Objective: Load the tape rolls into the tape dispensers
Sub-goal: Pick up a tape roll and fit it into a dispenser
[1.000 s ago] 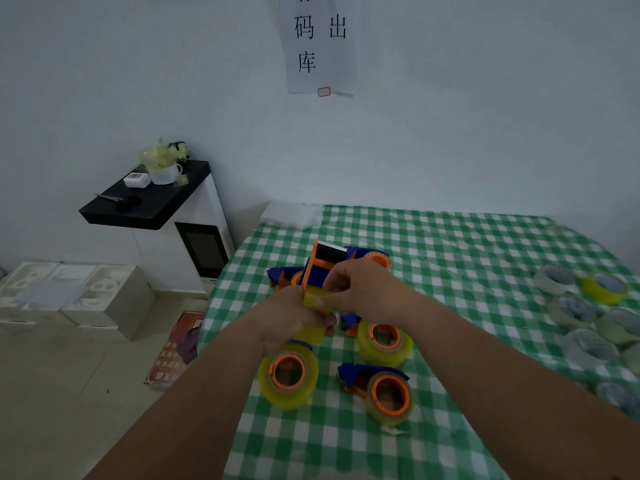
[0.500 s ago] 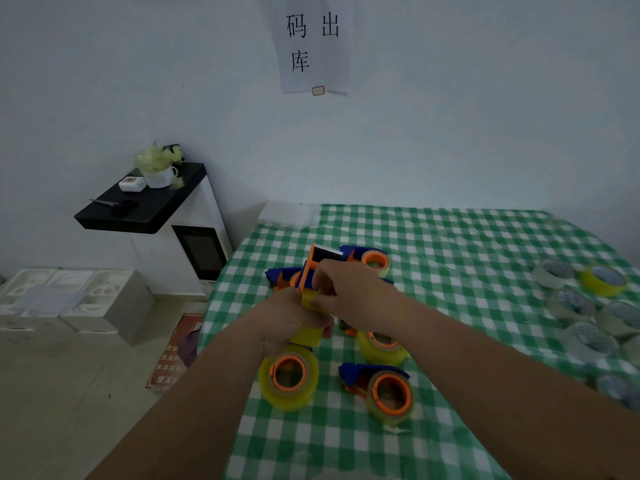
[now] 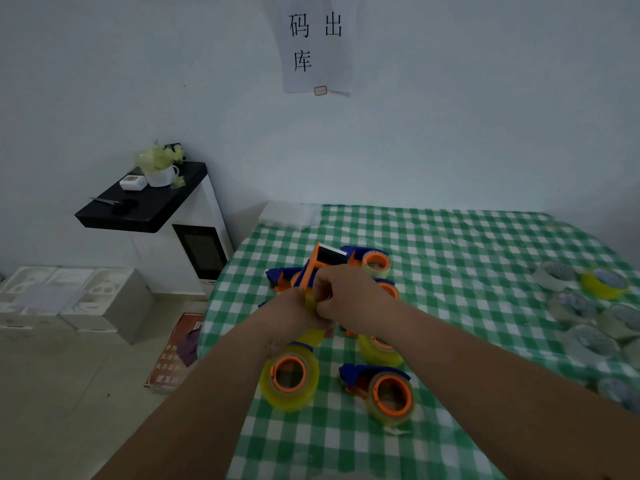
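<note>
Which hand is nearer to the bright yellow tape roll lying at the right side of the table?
Right. The right hand is at the table's left-centre, across open cloth from the yellow tape roll; the left hand is beside it, farther away.

码, 出, 库 on wall paper sheet (image 3: 317, 46)

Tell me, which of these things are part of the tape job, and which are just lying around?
Job: held dispenser, left hand, right hand, loaded dispensers, spare tape rolls.
Lying about: mug, scissors, wall notice.
</note>
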